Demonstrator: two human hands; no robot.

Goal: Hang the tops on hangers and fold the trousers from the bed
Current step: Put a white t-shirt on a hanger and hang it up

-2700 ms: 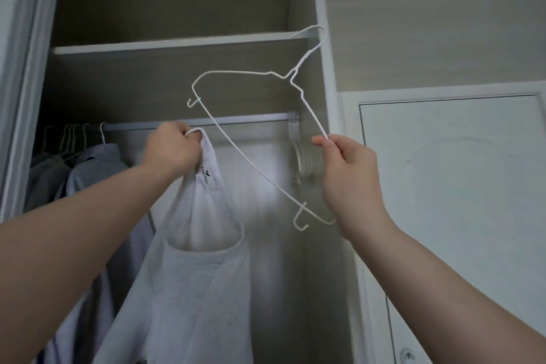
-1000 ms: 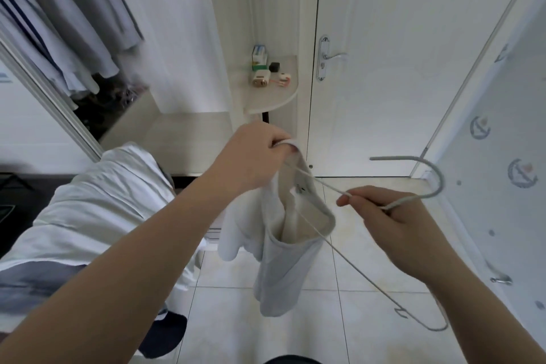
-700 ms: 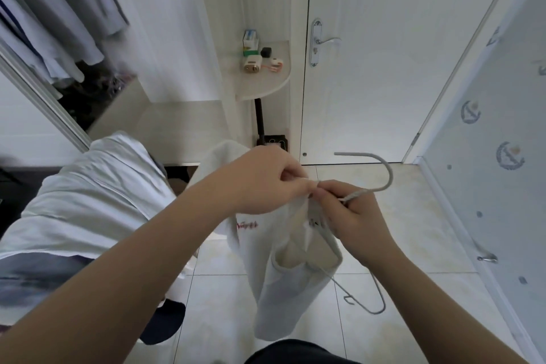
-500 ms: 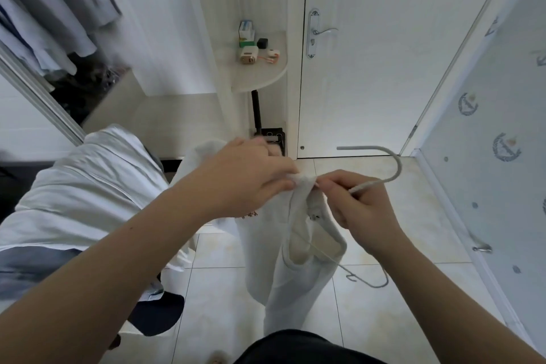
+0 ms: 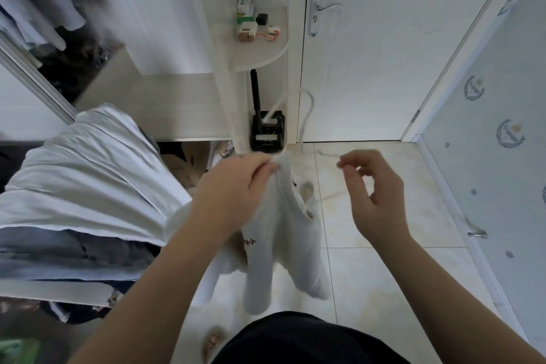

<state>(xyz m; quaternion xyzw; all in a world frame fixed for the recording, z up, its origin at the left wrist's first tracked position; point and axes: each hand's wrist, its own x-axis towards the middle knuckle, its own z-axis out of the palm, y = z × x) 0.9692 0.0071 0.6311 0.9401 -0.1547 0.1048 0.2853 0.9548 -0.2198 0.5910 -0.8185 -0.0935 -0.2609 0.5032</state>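
Right hand [image 5: 375,189] slid outward, left grip [image 5: 236,186] pinching top [image 5: 283,248]

White top [image 5: 283,245] dangling, wire hanger [image 5: 309,106] at neckline

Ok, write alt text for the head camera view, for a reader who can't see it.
A person's left hand grips a white top by its neckline; the right hand is at a blurred wire hanger partly inside the top, and whether it holds the wire is unclear. Behind are a tiled floor and a white door.
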